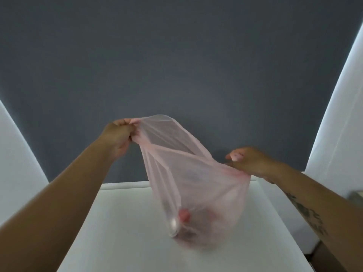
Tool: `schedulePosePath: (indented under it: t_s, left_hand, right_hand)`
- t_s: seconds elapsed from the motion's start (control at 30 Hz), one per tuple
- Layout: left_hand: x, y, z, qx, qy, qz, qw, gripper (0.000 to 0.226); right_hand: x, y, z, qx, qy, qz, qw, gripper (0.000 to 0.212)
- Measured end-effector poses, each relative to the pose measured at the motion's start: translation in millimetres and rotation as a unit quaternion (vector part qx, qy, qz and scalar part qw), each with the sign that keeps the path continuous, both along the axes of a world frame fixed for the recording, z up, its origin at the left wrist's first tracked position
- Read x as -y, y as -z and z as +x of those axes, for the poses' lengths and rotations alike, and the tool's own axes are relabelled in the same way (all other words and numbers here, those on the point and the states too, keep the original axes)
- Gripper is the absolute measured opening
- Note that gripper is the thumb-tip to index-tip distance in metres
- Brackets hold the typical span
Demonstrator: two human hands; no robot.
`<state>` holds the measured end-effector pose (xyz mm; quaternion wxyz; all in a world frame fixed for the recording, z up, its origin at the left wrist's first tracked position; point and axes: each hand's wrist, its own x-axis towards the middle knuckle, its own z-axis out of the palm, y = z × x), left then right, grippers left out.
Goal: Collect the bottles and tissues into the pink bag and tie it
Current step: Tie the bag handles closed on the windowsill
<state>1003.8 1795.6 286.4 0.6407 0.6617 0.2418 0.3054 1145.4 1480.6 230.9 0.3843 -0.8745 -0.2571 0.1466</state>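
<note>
A thin, see-through pink bag (196, 185) stands on the white table (125, 222), its mouth stretched wide. My left hand (117, 136) is clenched on the bag's upper left rim, raised above the table. My right hand (247, 160) pinches the lower right rim, further to the right. Through the plastic at the bottom I see a clear bottle with a pink cap (183, 214) and blurred darker shapes. No tissues can be made out.
A dark grey wall (176, 65) rises behind the table. White panels stand at the left (17, 163) and right (334, 134). The table's right edge drops off near a brown floor strip (322, 254).
</note>
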Motion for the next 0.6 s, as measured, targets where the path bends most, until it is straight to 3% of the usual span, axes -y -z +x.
schedulePosePath:
  t_s: [0.07, 0.2, 0.33, 0.4, 0.43, 0.5, 0.53, 0.57, 0.6]
  left_hand:
    - [-6.9, -7.4, 10.7, 0.013, -0.022, 0.014, 1.000, 0.033]
    - [-2.6, -18.6, 27.4, 0.017, -0.076, 0.030, 0.997, 0.039]
    - [12.9, -16.7, 39.7, 0.004, -0.084, 0.080, 0.993, 0.018]
    - [19.9, -15.4, 41.9, -0.006, -0.095, 0.138, 0.986, 0.020]
    - [23.2, -15.6, 42.4, -0.008, -0.099, 0.173, 0.980, 0.022]
    - [30.5, -17.4, 41.6, -0.018, -0.099, 0.232, 0.968, 0.026]
    - [34.3, -17.8, 41.1, -0.027, -0.092, 0.250, 0.963, 0.026]
    - [37.6, -18.4, 40.3, -0.039, -0.079, 0.265, 0.960, 0.025]
    - [39.8, -18.1, 40.2, -0.046, -0.062, 0.283, 0.956, 0.023]
  right_hand:
    - [4.5, -7.3, -4.7, 0.000, -0.038, -0.102, 0.994, 0.019]
    - [6.5, -16.0, -14.1, 0.019, -0.087, -0.241, 0.966, 0.027]
    - [-4.6, -19.2, -11.3, 0.147, -0.012, -0.208, 0.967, 0.017]
    - [-16.0, -17.0, -11.4, 0.184, 0.053, -0.126, 0.973, 0.011]
    - [-23.1, -15.8, -12.8, 0.162, 0.066, -0.066, 0.982, 0.024]
    - [-37.4, -12.5, -20.3, 0.108, 0.038, -0.008, 0.993, 0.074]
    - [-44.1, -7.8, -24.7, 0.104, 0.009, -0.067, 0.992, 0.097]
    - [-49.6, -0.2, -26.9, 0.125, -0.012, -0.152, 0.980, 0.106]
    - [-51.9, 8.1, -26.0, 0.159, -0.017, -0.220, 0.962, 0.101]
